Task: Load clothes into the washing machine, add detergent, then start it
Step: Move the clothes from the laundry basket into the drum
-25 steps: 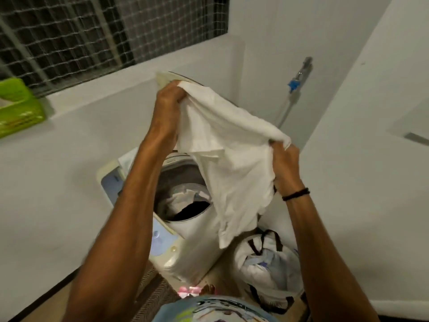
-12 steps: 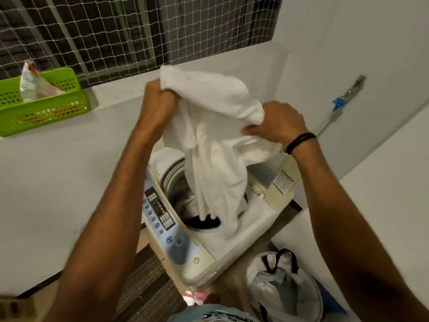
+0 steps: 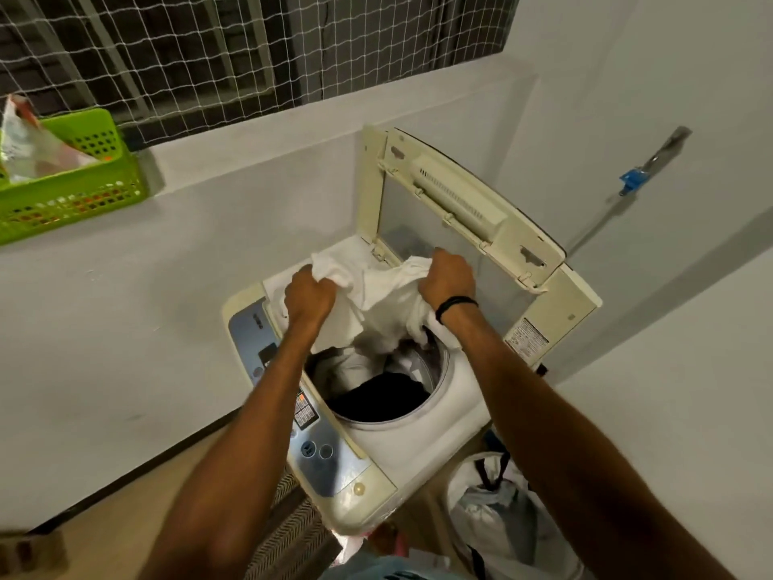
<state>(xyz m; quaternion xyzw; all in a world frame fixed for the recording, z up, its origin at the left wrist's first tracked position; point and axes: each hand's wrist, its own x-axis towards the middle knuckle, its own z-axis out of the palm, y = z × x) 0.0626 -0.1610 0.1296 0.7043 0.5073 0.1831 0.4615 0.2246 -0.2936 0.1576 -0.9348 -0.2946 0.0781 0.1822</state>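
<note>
A top-loading washing machine (image 3: 456, 416) stands against the wall with its lid (image 3: 451, 203) raised. Its blue control panel (image 3: 309, 437) runs along the left side. Both hands hold a white garment (image 3: 376, 295) over the drum's far rim. My left hand (image 3: 307, 297) grips its left edge and my right hand (image 3: 447, 278), a black band on its wrist, grips its right edge. The garment's lower part hangs into the drum. Inside lie white clothes and a dark garment (image 3: 382, 395).
A white laundry bag (image 3: 502, 517) with black straps sits on the floor right of the machine. A green basket (image 3: 71, 190) holding a packet rests on the wall ledge at the left. A netted window (image 3: 251, 48) is above. A tap (image 3: 631, 182) with a blue fitting is on the right wall.
Both hands have brought the white garment down from head height to the drum opening, and its lower part now hangs inside. The view has tilted down toward the machine.
</note>
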